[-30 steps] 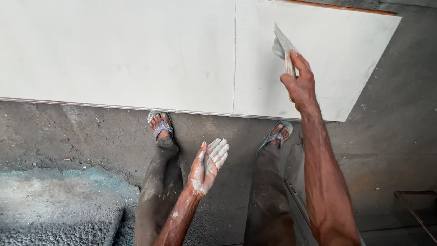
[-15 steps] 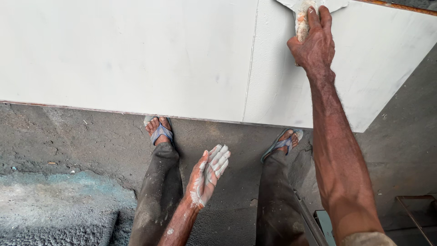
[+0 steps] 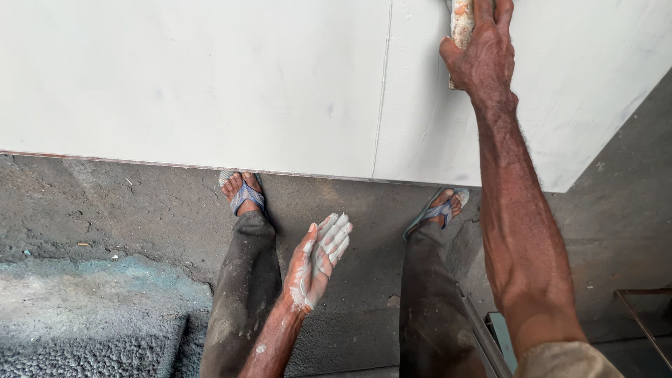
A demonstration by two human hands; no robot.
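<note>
On white board (image 3: 210, 84) — right hand (image 3: 483, 52) grips paste-caked tool handle (image 3: 460, 28); left hand (image 3: 318, 259) open, empty, putty-smeared.

— Any packages, labels, signs or screens in view?
— None; nothing boxed or wrapped, nothing printed, nothing lit.
</note>
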